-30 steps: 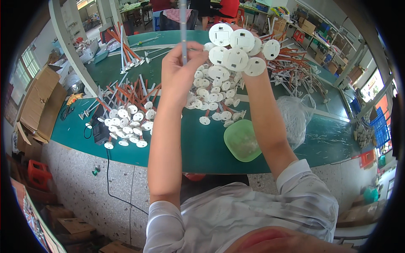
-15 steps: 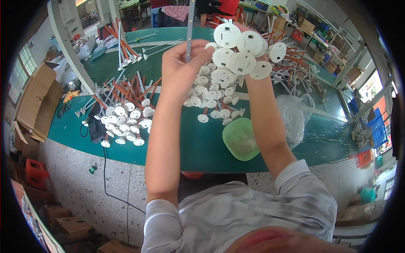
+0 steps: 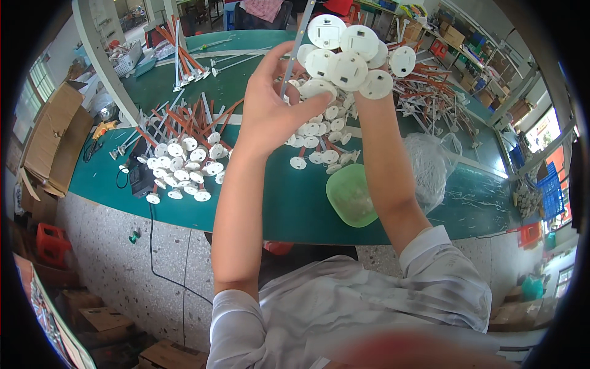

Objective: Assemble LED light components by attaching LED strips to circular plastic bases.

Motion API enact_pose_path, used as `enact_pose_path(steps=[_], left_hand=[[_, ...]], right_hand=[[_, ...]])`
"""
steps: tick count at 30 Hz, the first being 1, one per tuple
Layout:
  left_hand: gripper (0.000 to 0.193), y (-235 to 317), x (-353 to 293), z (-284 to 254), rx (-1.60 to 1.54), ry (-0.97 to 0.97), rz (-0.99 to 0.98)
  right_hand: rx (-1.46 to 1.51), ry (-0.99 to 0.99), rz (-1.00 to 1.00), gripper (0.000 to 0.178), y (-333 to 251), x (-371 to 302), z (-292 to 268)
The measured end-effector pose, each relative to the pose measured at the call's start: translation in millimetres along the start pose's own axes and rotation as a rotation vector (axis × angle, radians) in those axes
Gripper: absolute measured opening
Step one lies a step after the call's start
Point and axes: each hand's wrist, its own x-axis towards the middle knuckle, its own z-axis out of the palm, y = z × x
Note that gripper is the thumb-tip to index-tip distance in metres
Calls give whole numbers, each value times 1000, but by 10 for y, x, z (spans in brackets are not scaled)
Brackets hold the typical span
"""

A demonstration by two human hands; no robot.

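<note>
My left hand [image 3: 270,114] is curled round a narrow pale strip [image 3: 297,49] dotted with small spots, which leans up to the right. Its thumb reaches to a white round disc [image 3: 317,90] at the lower edge of a raised bunch. My right hand [image 3: 373,106] carries that bunch of white disc-ended sticks [image 3: 348,71]; the discs face me and hide its fingers. Several discs show small slots and rectangular covers. Below the hands, a heap of similar disc-ended sticks [image 3: 312,130] lies on the green table [image 3: 289,206].
More disc-ended sticks [image 3: 178,166] lie left, others [image 3: 430,101] right. A green bowl [image 3: 351,195] and clear plastic bag [image 3: 430,166] sit near my right forearm. A yellow glue gun [image 3: 106,130], black adapter [image 3: 142,179] and cardboard box [image 3: 55,138] are left. A metal post [image 3: 104,61] rises there.
The strip by my left hand now leans further right, and its fingers have spread wider. The thumb has moved down to a lower disc. The bunch in my right hand sits slightly higher in view.
</note>
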Motion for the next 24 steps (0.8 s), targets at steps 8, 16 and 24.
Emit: enact_pose_path(steps=[8,16,24], left_hand=[[76,53,-110,302,161,145,40],[72,127,-142,350,-221,133,-94],[80,20,-131,396,102,219,20]], right_hand=[[-169,-2,-71,19,104,44,-62],[-358,9,-166,17,38,17,-121],[234,5,97,14,-109,41,-71]])
